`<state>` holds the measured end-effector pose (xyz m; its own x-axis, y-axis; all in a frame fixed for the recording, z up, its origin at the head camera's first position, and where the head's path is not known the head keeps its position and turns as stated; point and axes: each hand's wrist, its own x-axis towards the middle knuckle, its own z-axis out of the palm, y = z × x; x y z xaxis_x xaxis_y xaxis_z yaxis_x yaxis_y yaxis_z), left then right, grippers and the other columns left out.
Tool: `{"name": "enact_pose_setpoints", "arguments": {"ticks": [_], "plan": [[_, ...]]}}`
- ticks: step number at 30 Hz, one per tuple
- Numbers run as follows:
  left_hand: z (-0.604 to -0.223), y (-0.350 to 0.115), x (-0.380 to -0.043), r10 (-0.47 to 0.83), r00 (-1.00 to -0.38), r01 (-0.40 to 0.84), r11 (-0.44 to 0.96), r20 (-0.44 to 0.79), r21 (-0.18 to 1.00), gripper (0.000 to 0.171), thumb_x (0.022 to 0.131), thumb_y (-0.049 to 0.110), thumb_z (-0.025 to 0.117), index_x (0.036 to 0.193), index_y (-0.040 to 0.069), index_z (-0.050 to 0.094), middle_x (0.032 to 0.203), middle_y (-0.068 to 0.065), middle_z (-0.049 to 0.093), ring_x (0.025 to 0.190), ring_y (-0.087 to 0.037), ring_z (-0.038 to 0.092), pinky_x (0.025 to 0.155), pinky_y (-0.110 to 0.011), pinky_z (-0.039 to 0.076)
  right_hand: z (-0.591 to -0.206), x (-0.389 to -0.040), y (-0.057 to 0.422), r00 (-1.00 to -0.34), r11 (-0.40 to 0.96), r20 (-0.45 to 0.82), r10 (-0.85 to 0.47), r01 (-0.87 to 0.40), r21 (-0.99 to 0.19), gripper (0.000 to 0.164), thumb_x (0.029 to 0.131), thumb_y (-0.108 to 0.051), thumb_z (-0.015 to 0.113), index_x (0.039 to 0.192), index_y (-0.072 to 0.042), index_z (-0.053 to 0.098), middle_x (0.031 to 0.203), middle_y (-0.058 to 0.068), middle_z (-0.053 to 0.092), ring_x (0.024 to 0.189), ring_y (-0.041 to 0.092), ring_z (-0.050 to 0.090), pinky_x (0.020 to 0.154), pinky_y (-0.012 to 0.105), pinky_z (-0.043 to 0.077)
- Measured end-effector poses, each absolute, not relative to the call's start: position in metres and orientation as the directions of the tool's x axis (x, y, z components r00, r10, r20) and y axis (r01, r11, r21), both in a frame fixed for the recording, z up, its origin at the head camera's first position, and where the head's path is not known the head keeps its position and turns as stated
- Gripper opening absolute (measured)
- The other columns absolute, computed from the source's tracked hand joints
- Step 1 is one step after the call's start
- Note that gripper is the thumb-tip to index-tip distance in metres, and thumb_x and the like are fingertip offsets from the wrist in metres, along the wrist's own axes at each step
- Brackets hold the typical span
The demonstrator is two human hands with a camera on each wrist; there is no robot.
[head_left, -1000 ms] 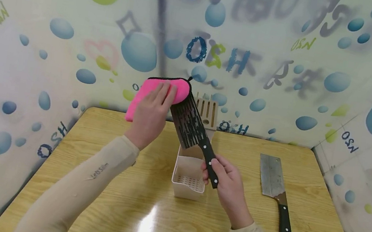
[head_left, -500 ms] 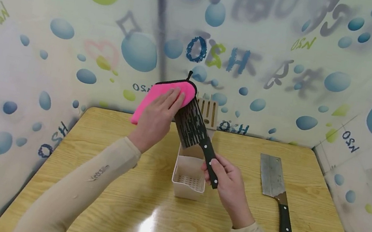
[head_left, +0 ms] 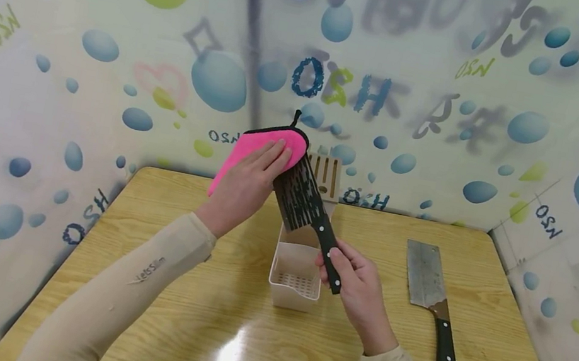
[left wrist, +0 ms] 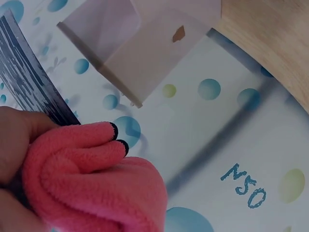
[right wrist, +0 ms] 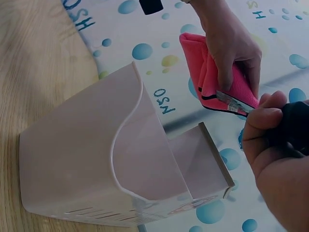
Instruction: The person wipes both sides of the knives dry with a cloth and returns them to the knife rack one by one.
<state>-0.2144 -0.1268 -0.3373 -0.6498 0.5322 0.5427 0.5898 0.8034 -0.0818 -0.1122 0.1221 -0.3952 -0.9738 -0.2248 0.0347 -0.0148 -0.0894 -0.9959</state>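
Note:
In the head view, my right hand grips the black riveted handle of a kitchen knife with a dark, streaked broad blade. The knife is raised and tilted, its tip end up to the left. My left hand holds a folded pink cloth with black edging and a small loop over the blade's tip end. From the right wrist view, the left thumb and fingers pinch the cloth around the blade. The blade's far end is hidden by the cloth. In the left wrist view, the cloth's folds bunch beside the blade.
A pale plastic knife holder with a slotted top and a perforated front bin stands on the wooden table behind the knife. A cleaver with a black handle lies at the right. A patterned wall backdrop rises behind the table.
My left hand and the pink cloth have shifted a little to the right, along the blade's end. The right hand and the knife stay nearly still.

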Motion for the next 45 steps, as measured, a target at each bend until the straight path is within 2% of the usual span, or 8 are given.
{"name": "enact_pose_setpoints", "arguments": {"ticks": [5,14,24,32,45], "plan": [[-0.335,-0.126,-0.214,0.519,-0.682,0.567,0.82,0.515,-0.077,0.051,0.101,-0.005,0.059,0.151,-0.004,0.048,0.156,-0.023,0.047,0.144,-0.036,0.047,0.116,-0.044,0.043,-0.395,-0.112,0.122,-0.973,-0.088,0.039,-0.228,-0.02,-0.996,0.036,0.112,-0.017,0.045,0.133,0.009,0.057,0.096,0.012,0.061,0.078,0.015,0.057,0.071,0.023,0.054],[-0.332,-0.126,-0.222,0.476,-0.732,0.47,0.871,0.487,-0.145,0.053,0.101,-0.004,0.059,0.152,-0.006,0.045,0.157,-0.024,0.045,0.143,-0.037,0.048,0.115,-0.044,0.043,-0.396,-0.111,0.122,-0.97,-0.088,0.046,-0.238,-0.026,-0.996,0.035,0.111,-0.015,0.045,0.133,0.009,0.058,0.096,0.013,0.061,0.078,0.014,0.058,0.071,0.022,0.055],[-0.334,-0.125,-0.217,0.509,-0.692,0.49,0.852,0.512,-0.183,0.053,0.1,-0.003,0.062,0.151,-0.005,0.047,0.156,-0.023,0.046,0.143,-0.035,0.049,0.115,-0.043,0.044,-0.394,-0.111,0.121,-0.971,-0.068,0.051,-0.234,-0.036,-0.997,0.034,0.112,-0.016,0.046,0.131,0.007,0.06,0.096,0.015,0.061,0.078,0.016,0.058,0.071,0.023,0.054],[-0.336,-0.121,-0.21,0.528,-0.661,0.503,0.839,0.534,-0.207,0.048,0.101,-0.005,0.058,0.148,-0.005,0.051,0.153,-0.023,0.05,0.14,-0.035,0.052,0.113,-0.043,0.047,-0.394,-0.112,0.121,-0.973,-0.065,0.049,-0.226,-0.035,-0.997,0.033,0.112,-0.016,0.045,0.13,0.007,0.06,0.096,0.015,0.061,0.078,0.016,0.058,0.072,0.025,0.055],[-0.335,-0.116,-0.201,0.57,-0.654,0.519,0.816,0.498,-0.253,0.05,0.1,-0.003,0.061,0.149,-0.002,0.052,0.152,-0.02,0.052,0.14,-0.034,0.052,0.113,-0.044,0.046,-0.397,-0.114,0.119,-0.976,-0.073,0.052,-0.212,-0.037,-0.997,0.035,0.111,-0.014,0.045,0.134,0.009,0.058,0.095,0.014,0.061,0.077,0.016,0.058,0.07,0.024,0.054]]}}
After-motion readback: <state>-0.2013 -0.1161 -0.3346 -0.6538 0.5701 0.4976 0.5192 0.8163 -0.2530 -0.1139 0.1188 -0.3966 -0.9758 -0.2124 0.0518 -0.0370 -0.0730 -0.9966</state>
